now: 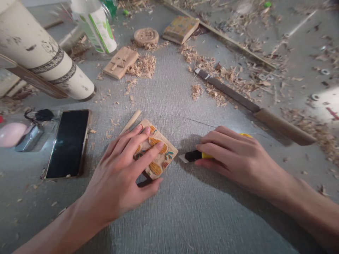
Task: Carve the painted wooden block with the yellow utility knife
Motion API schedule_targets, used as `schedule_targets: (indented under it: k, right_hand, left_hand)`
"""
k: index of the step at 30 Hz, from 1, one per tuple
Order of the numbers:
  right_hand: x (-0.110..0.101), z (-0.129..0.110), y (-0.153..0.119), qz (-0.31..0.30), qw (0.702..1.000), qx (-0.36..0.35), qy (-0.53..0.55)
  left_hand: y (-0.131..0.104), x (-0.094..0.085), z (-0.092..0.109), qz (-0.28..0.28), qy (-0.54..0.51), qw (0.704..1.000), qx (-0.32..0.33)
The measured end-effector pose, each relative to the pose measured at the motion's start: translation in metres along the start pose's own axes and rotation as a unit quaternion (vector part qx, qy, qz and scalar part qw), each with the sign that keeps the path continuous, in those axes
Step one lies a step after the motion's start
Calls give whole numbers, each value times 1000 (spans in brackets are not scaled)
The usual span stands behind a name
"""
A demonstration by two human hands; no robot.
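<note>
My left hand (pixel 124 162) rests over a square wooden block (pixel 156 150), its fingers across the top and its thumb along the near side. The block's upper face carries painted yellow ovals with small green and reddish marks. To the right, my right hand (pixel 233 155) is closed around a yellow and black utility knife (pixel 193 156). The knife's short blade points left, close to the block's right corner; I cannot tell if they touch. A thin wooden stick (pixel 131 120) pokes out behind my left fingers. A fine dark wire (pixel 200 122) lies beyond my right hand.
A phone (pixel 69 143) lies left, beside a pink rounded object (pixel 12 134). A tall patterned cup (pixel 53 53) and a bottle (pixel 96 28) stand behind. Carved wooden pieces (pixel 120 62) and shavings (pixel 145 65) lie farther back. A wooden-handled file (pixel 230 92) lies right.
</note>
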State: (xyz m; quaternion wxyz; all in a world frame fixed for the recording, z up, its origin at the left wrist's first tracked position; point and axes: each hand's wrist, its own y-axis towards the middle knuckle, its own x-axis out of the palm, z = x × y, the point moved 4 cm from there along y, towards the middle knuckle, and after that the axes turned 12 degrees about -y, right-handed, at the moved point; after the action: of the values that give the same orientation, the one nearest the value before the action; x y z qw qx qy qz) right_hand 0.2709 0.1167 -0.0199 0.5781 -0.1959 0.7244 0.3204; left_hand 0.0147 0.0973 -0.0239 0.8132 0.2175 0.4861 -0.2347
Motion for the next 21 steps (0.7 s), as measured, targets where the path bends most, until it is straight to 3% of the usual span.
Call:
schedule_targets:
  k: [3, 21]
  right_hand:
    - [0, -4, 0, -22, 1000, -15, 12]
    - [-1, -23, 0, 4, 1000, 27, 15]
  left_hand:
    - [-2, -1, -1, -2, 17, 1000, -5]
    - [-6, -5, 6, 19, 69, 997, -10]
